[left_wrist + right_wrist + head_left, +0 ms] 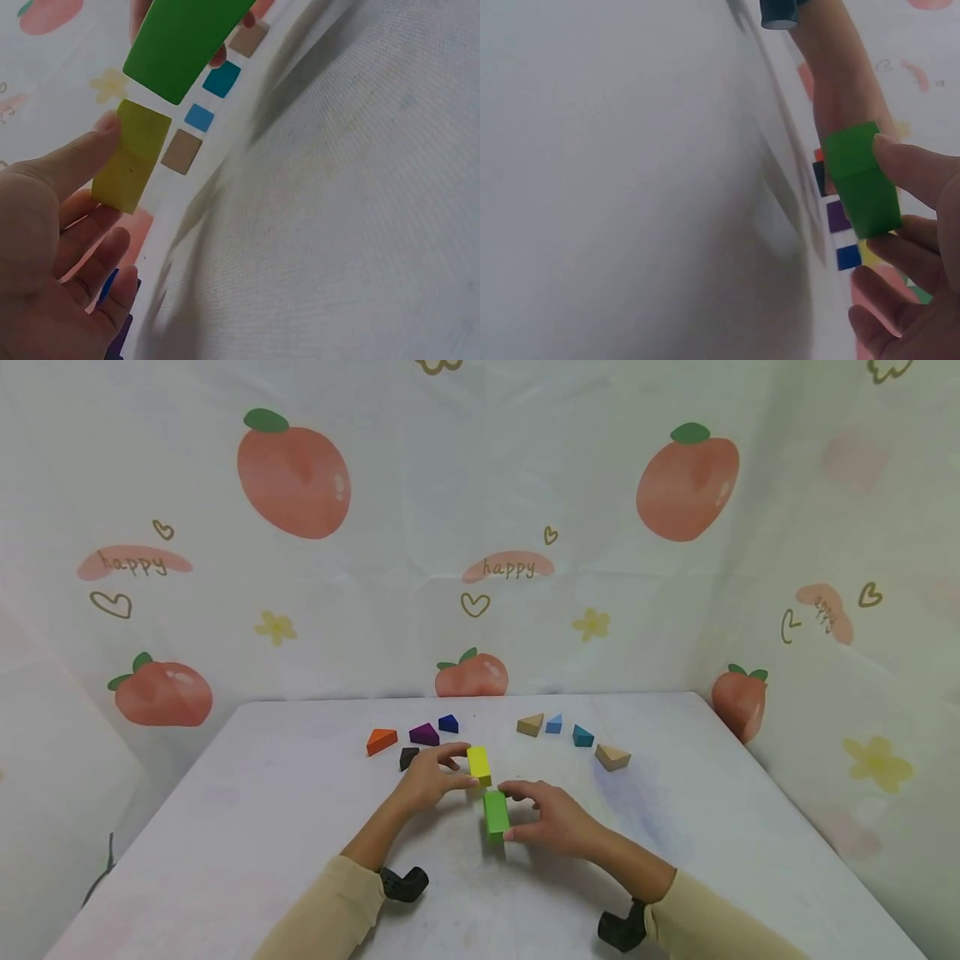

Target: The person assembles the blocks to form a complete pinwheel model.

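Observation:
My left hand pinches a yellow rectangular block by its ends, thumb on the near end and fingers at the far end. In the left wrist view the thumb presses one end of that yellow block. My right hand holds a bright green rectangular block between thumb and fingers, nearer to me and slightly right of the yellow one. The green block hides most of the yellow block in the right wrist view. A small gap separates the blocks. Whether either touches the table cannot be told.
Beyond my left hand lie an orange block, a purple block, a dark blue block and a partly hidden black block. Farther right are two tan wedges, a light blue block and a teal block on the white table.

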The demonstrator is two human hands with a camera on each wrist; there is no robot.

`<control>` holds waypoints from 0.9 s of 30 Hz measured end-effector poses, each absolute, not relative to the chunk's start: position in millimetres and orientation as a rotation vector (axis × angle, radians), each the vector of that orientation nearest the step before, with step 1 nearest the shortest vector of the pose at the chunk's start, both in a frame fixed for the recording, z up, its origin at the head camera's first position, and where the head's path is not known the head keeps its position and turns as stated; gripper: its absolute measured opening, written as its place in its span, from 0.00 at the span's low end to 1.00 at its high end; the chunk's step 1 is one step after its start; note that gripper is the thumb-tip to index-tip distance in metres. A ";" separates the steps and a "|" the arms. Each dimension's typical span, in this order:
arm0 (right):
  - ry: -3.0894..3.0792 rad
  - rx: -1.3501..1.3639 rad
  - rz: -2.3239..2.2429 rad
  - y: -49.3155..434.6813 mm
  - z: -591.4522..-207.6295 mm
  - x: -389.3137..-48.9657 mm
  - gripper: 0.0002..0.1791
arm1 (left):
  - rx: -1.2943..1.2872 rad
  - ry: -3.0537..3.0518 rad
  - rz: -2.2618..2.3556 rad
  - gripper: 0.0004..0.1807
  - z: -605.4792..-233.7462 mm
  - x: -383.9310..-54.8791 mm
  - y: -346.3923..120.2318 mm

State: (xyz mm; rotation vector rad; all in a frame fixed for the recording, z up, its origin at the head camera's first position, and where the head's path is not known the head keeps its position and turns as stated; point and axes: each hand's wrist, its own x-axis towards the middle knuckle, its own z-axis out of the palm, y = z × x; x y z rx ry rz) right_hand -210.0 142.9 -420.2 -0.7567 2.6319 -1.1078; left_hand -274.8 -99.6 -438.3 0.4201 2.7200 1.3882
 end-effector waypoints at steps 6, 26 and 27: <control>2.648 -0.742 -1.115 142.4 -421.8 -214.5 0.36 | 0.435 2.704 1.375 0.32 -439.0 -275.4 -101.7; 2.590 -0.688 -1.166 137.8 -440.3 -218.3 0.36 | 0.515 2.658 1.299 0.32 -446.5 -276.3 -102.6; 2.593 -0.681 -1.164 137.5 -440.7 -218.3 0.36 | 0.513 2.658 1.295 0.32 -446.8 -276.3 -102.7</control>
